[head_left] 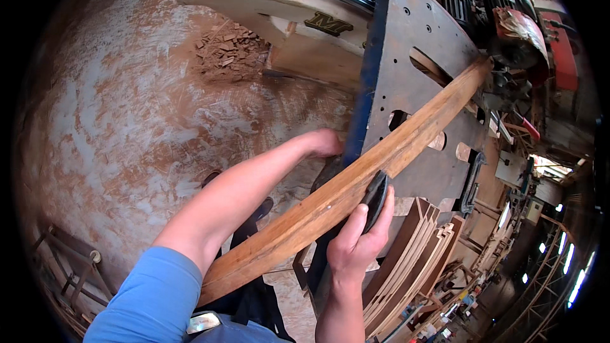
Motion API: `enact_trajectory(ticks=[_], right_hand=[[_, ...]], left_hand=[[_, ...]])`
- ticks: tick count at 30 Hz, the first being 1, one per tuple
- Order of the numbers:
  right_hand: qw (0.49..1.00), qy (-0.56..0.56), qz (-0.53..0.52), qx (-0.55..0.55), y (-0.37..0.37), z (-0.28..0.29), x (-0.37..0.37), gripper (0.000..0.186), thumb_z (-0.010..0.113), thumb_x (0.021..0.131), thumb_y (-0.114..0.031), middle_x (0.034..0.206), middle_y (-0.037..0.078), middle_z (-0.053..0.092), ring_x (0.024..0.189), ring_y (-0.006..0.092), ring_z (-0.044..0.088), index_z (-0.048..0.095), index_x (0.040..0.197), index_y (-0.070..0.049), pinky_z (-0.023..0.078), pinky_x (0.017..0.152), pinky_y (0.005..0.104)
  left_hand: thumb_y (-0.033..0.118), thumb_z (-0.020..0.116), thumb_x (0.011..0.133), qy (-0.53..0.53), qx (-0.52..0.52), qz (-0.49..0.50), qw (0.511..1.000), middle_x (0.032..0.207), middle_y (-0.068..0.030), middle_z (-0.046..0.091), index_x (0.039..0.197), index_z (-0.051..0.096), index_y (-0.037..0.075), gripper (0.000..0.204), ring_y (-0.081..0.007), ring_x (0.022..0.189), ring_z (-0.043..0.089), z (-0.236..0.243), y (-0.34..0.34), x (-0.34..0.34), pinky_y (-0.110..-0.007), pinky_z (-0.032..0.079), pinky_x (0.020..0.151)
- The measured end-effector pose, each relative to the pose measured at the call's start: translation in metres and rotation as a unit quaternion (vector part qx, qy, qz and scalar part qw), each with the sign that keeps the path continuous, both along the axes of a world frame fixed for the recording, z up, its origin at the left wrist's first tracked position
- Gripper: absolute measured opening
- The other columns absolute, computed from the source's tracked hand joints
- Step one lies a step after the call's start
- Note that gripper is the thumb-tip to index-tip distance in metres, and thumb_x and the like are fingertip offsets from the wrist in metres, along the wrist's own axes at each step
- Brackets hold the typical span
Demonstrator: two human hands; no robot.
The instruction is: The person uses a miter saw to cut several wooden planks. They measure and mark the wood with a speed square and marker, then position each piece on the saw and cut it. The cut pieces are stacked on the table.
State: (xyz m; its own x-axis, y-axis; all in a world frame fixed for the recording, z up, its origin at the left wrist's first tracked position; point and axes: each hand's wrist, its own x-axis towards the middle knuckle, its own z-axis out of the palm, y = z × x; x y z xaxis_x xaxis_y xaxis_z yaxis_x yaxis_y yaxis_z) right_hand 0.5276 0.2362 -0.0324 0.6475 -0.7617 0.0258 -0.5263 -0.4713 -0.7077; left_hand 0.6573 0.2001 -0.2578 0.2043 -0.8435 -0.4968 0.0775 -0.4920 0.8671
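A long curved wooden plank (pixel 394 146) lies slanted across a grey metal machine table (pixel 406 44), running from lower left to upper right. My left hand (pixel 325 142) reaches to the plank's far side at the table's edge, its fingers hidden behind the wood. My right hand (pixel 359 241) grips a small dark block (pixel 375 192) and presses it against the near side of the plank. My blue sleeve shows at the lower left.
A pile of wood scraps (pixel 230 51) lies on the dusty floor (pixel 127 127). A stack of curved wooden pieces (pixel 413 248) stands at the lower right. A saw blade and motor (pixel 502 0) sit beyond the table. A metal frame (pixel 70 267) stands at the lower left.
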Motion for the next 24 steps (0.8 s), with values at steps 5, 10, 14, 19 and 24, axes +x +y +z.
enact_trajectory(ticks=[5, 10, 14, 19, 24], right_hand=[[1.000, 0.005, 0.023, -0.013, -0.005, -0.005, -0.005, 0.049, 0.044, 0.092, -0.005, 0.118, 0.022, 0.059, 0.107, 0.0259, 0.058, 0.035, 0.136, 0.013, 0.043, 0.095, 0.0329], [0.998, -0.011, 0.042, -0.043, -0.007, -0.010, -0.007, 0.053, 0.054, 0.087, -0.003, 0.114, 0.031, 0.059, 0.100, 0.0388, 0.065, 0.036, 0.134, 0.015, 0.051, 0.085, 0.0385], [0.995, -0.009, 0.062, -0.077, -0.010, -0.010, -0.005, 0.053, 0.054, 0.086, -0.001, 0.108, 0.031, 0.061, 0.094, 0.0398, 0.066, 0.036, 0.133, 0.016, 0.053, 0.080, 0.0398], [0.995, -0.017, 0.064, -0.080, -0.011, -0.011, -0.008, 0.054, 0.055, 0.085, 0.000, 0.103, 0.031, 0.062, 0.088, 0.0403, 0.068, 0.035, 0.133, 0.016, 0.054, 0.075, 0.0396], [0.995, -0.008, 0.068, -0.078, -0.011, -0.009, -0.008, 0.054, 0.055, 0.086, -0.001, 0.104, 0.031, 0.062, 0.088, 0.0417, 0.067, 0.035, 0.133, 0.015, 0.054, 0.075, 0.0407]], left_hand=[[0.020, 0.066, 0.080, 0.235, 0.076, 0.100, 0.964, 0.068, -0.0013, 0.059, 0.083, 0.067, 0.008, 0.013, -0.0129, 0.053, 0.051, -0.013, -0.020, -0.011, -0.032, 0.037, 0.042], [0.018, 0.064, 0.085, 0.446, 0.019, 0.437, 0.781, 0.075, -0.0081, 0.064, 0.093, 0.067, 0.002, 0.018, -0.0162, 0.056, 0.057, -0.025, -0.020, -0.037, -0.037, 0.044, 0.047], [0.017, 0.053, 0.093, 0.338, -0.052, 0.543, 0.767, 0.087, -0.0098, 0.065, 0.112, 0.060, 0.000, 0.027, -0.0187, 0.060, 0.061, -0.038, 0.006, -0.051, -0.037, 0.049, 0.055], [0.014, 0.057, 0.085, -0.335, -0.158, 0.269, 0.889, 0.087, -0.0122, 0.063, 0.102, 0.063, 0.001, 0.022, -0.0263, 0.084, 0.060, -0.010, 0.044, -0.020, -0.038, 0.049, 0.074], [0.021, 0.059, 0.081, -0.447, -0.230, -0.151, 0.851, 0.088, -0.0141, 0.066, 0.089, 0.067, 0.005, 0.019, -0.0322, 0.094, 0.062, 0.022, 0.066, 0.009, -0.043, 0.050, 0.078]])
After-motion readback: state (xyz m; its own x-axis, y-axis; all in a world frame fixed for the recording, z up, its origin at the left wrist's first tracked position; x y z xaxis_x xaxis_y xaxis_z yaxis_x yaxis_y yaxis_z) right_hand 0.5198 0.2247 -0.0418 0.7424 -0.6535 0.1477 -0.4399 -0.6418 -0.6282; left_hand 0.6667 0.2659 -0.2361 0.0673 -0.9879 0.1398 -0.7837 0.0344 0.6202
